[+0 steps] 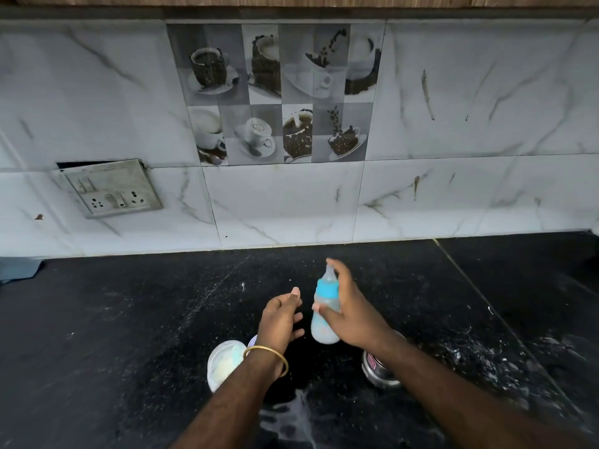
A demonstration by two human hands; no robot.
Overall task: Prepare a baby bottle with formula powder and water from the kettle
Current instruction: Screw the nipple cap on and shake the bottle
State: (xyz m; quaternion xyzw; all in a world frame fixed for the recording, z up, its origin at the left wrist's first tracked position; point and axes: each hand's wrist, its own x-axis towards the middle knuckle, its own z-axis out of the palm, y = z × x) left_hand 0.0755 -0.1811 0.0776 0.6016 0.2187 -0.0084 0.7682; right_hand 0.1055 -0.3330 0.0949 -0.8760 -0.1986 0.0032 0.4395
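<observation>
While the right hand (351,314) clamps the bottle (325,314) above the dark counter (129,335), the bottle stands nearly upright in the air, its top leaning slightly away from the camera. Its outline is blurred. A blue collar (327,288) rings the neck, and a pale teat (330,272) sits above it, with the hand's forefinger laid over the tip. The thumb presses the near side of the clear body and the other fingers wrap behind. Inside, the lower part looks cloudy and whitish; how high the filling reaches cannot be told through the blur.

The left hand (280,319) hangs just beside the bottle, to its left, not touching it. Its fingers are spread and loosely curled, holding nothing. A gold bangle (266,354) circles the wrist.

Below the left forearm, a clear tub (223,362) rests on the counter, partly hidden by the arm. Pale yellowish-white stuff shows inside it, though what it is cannot be made out. Under the right forearm, a steel vessel (377,371) stands on the counter, mostly covered by the arm, so its contents are hidden.

White specks and smears dot the counter, thickest toward the right and near the bottom edge. Behind it rises a marbled tile wall (453,189) with a panel of coffee-cup pictures (278,92) and a loose switch plate (110,187) on the left.
</observation>
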